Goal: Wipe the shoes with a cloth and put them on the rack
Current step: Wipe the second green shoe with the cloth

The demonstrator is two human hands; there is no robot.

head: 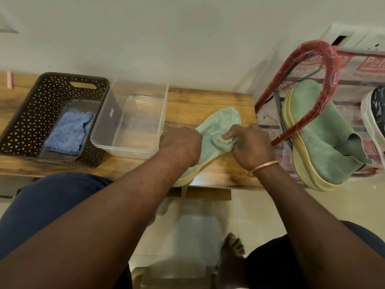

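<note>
The green shoe (220,119) lies on the table (208,101) at 12 o'clock, left hand (180,142) curled round its middle, right hand (250,147) pinching bunched green fabric (219,140), cloth or collar unclear. Likely wiping; next it goes to the rack (300,67) at 2 o'clock, beside its mate (325,138).

The bare left forearm (108,205) and right forearm (302,213) reach up from the lower corners of the frame and converge at its centre. The left hand (180,143) is knuckles-up, its fingers curled down around the green shoe (218,122). The right hand (250,147), with a thin bangle (263,167) on its wrist, pinches bunched green fabric (221,142) between thumb and fingers.
</note>
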